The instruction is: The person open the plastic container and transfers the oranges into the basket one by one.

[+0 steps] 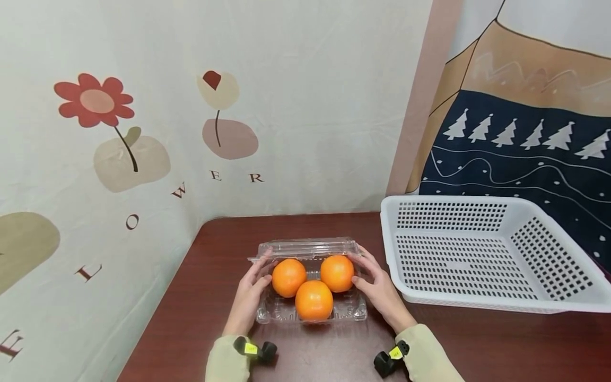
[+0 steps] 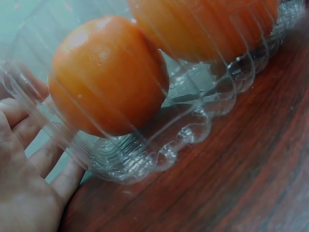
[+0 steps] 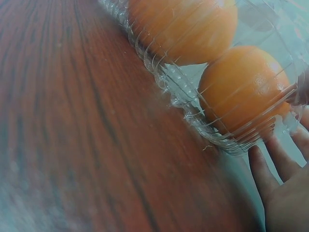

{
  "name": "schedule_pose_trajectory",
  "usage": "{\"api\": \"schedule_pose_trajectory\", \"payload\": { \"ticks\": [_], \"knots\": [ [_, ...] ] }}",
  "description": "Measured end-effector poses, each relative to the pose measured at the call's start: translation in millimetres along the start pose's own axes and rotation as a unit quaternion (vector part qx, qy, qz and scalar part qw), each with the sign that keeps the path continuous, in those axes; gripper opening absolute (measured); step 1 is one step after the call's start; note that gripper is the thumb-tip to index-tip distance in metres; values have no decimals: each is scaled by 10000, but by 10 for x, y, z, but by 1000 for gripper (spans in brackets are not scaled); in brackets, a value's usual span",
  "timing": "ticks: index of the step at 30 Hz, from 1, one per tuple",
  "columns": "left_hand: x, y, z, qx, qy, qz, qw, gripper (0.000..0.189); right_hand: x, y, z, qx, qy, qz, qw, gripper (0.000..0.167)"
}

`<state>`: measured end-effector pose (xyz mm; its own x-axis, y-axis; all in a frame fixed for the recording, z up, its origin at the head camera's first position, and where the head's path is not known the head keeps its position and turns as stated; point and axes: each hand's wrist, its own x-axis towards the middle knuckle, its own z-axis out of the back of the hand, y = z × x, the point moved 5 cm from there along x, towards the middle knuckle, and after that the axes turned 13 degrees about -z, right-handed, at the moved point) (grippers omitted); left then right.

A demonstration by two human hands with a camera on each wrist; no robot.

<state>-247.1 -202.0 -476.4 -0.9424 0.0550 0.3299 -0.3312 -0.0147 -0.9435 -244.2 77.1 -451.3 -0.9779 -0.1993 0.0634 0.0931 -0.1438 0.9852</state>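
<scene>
Three oranges, a front one (image 1: 313,301), a left one (image 1: 288,278) and a right one (image 1: 337,273), sit in a clear plastic clamshell box (image 1: 267,314). Its transparent lid (image 1: 310,246) stands raised at the back. My left hand (image 1: 248,297) holds the box's left side, thumb at the rim beside the left orange. In the left wrist view its fingers (image 2: 46,157) lie along the outside of the ribbed wall. On the opposite side, my right hand (image 1: 382,294) grips the wall, thumb near the right orange; the right wrist view shows its fingers (image 3: 280,159) against the outside.
A white perforated plastic basket (image 1: 393,254) stands to the right of the box. Both lie over a dark red wooden table (image 1: 191,313). A pale wall cloth (image 1: 310,106) with printed flowers hangs behind, and a navy patterned cloth (image 1: 525,170) hangs behind the basket.
</scene>
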Motion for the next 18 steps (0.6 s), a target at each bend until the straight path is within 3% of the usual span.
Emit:
{"api": "schedule_pose_trajectory", "payload": {
  "ticks": [6, 18],
  "knots": [
    [14, 5, 0, 178, -9, 81, 9998, 46, 16, 1, 3, 141, 17, -80, 9999, 44],
    [4, -12, -13, 10, 28, 115, 9999, 45, 18, -7, -5, 290, 68, -54, 9995, 47]
  ]
}}
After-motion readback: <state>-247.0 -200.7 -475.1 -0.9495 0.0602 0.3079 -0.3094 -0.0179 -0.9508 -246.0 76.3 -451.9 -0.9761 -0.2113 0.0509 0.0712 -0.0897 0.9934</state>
